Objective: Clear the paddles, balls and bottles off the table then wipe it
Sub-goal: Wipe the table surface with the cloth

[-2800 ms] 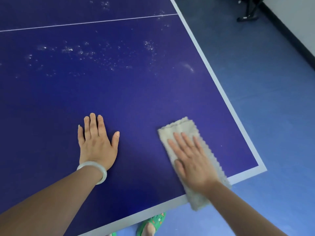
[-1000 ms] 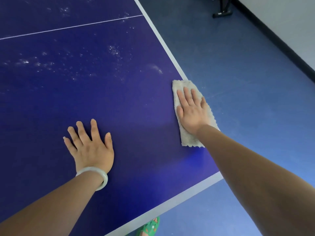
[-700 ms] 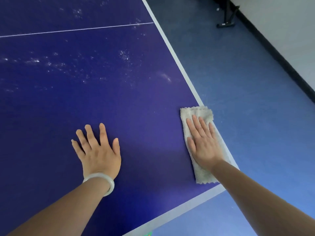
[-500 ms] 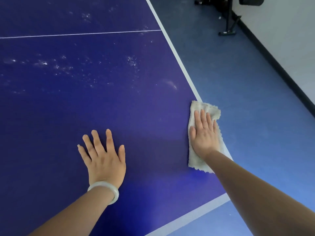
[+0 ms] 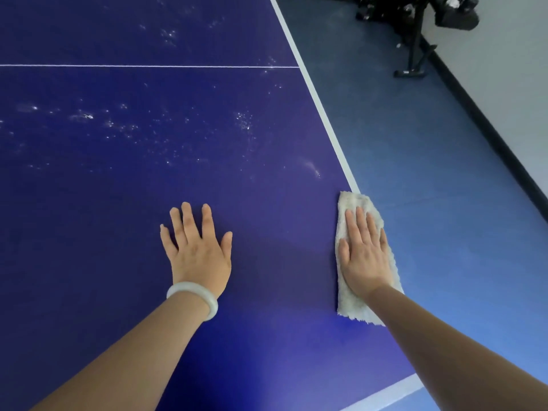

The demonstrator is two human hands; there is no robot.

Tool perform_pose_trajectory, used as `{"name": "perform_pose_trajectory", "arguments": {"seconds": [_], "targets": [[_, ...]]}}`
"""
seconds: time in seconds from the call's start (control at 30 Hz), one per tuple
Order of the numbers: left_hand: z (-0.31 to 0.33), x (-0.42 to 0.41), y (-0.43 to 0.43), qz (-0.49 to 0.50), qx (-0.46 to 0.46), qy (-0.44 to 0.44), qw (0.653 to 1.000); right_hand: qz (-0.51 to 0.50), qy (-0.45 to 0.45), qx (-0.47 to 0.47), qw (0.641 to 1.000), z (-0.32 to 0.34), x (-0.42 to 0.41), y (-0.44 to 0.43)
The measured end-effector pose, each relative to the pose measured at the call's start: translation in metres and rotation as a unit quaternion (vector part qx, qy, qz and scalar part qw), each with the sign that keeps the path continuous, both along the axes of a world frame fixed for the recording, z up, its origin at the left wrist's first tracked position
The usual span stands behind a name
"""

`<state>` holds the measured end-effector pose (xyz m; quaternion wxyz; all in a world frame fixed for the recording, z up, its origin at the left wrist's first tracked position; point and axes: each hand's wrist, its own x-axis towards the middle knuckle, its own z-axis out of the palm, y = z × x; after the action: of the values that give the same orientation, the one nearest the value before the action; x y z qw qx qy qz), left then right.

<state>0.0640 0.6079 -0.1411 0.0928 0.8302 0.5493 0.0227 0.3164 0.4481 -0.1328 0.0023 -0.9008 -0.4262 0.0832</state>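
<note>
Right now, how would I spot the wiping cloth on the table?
Take the dark blue table and follow its white right-hand edge line toward the near corner. There the right hand presses flat on the cloth: a pale, fuzzy rectangle lying over that line, the only fabric in view.

Blue floor (image 5: 430,203) spreads out past the right edge of the tabletop (image 5: 118,262). A black skirting strip (image 5: 486,126) runs along the foot of a pale wall (image 5: 510,69). Far along that edge, a black metal stand (image 5: 416,40) rests on the floor beside the wall, carrying dark gear too blurred to tell.
</note>
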Motion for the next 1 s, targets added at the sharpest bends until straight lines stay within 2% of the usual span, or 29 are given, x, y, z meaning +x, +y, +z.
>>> {"name": "perform_pose_trajectory", "arguments": {"seconds": [0.17,0.33,0.53,0.67,0.73,0.87,0.93,1.0], "targets": [[-0.003,0.007,-0.005,0.010,0.021,0.048,0.999,0.058,0.010,0.004,0.998,0.002,0.028,0.023],[-0.008,0.010,-0.005,0.027,0.033,0.046,0.998,0.113,-0.016,-0.001,0.993,-0.002,0.066,0.090],[-0.006,0.012,-0.006,0.040,0.040,0.062,0.996,0.101,0.004,0.012,0.995,-0.002,0.072,0.175],[-0.006,0.011,-0.005,0.047,0.033,0.065,0.996,0.268,-0.016,0.018,0.963,-0.002,0.049,0.133],[-0.006,0.012,-0.005,0.048,0.032,0.059,0.997,0.304,-0.022,0.009,0.952,-0.004,0.065,0.112],[-0.005,0.013,-0.005,0.048,0.036,0.062,0.996,0.154,-0.014,0.012,0.988,-0.004,0.099,0.140],[-0.005,0.013,-0.005,0.048,0.036,0.058,0.996,0.073,-0.001,0.018,0.997,-0.005,0.090,0.170],[-0.005,0.013,-0.005,0.050,0.035,0.058,0.996,0.049,-0.006,0.023,0.999,-0.003,0.066,0.189]]}}
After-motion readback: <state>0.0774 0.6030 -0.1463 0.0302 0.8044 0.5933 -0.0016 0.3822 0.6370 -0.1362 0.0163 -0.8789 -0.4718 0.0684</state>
